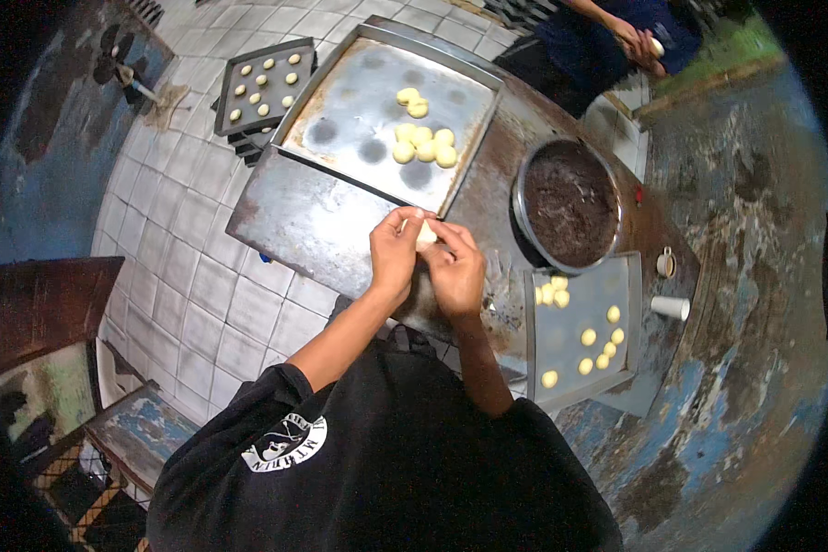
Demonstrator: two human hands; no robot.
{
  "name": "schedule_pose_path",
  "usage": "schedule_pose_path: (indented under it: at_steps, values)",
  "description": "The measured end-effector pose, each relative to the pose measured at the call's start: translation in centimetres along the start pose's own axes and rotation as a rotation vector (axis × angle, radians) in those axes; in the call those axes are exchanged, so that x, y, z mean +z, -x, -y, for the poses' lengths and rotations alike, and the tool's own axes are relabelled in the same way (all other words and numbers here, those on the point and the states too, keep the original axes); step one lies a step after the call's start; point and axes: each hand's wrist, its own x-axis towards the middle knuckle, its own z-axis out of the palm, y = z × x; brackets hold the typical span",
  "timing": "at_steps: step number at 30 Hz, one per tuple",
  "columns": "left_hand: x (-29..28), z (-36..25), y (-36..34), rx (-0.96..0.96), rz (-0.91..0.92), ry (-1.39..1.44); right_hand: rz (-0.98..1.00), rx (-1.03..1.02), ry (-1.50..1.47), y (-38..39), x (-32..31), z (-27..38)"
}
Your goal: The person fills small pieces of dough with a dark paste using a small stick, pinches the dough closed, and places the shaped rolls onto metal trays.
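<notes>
Both hands meet over the near edge of the metal table. Between their fingertips is a small piece of pale dough (425, 235). My left hand (395, 253) is closed around its left side, thumb on top. My right hand (457, 271) pinches the dough from the other side. Just beyond my hands lies a large metal tray (340, 101) with several yellow dough balls (423, 144) grouped on its right half. To the right, a round metal bowl (522, 217) holds a dark brown crumbly filling (570, 204). Nearer me, a second tray (561, 354) carries scattered dough balls (588, 338).
Stacked dark trays (235, 87) with dough balls stand at the far left. A small cup (666, 264) and a white tumbler (670, 307) sit at the table's right end. Across the table, another person's hands (640, 48) hold a pale piece. A worn wall (736, 304) rises on the right.
</notes>
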Motion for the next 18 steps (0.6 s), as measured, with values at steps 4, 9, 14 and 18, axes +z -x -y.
schedule_pose_path:
  at_steps: [4,9,14,18]
  values:
    - [-4.1,-3.5,-4.3,-0.121,-0.037,0.035,0.155,-0.238,0.293,-3.2,4.8,-1.3]
    - [-8.8,-7.3,-7.6,0.024,-0.018,-0.204,0.211,0.059,0.084,-7.6,12.3,-2.9]
    - [-15.0,-9.3,-11.9,0.19,0.164,-0.312,0.868,0.831,-0.473,-12.0,16.3,-5.1]
    - [-21.8,-7.4,-14.1,0.441,-0.032,-0.572,1.143,0.088,0.47,-19.1,22.9,-3.7]
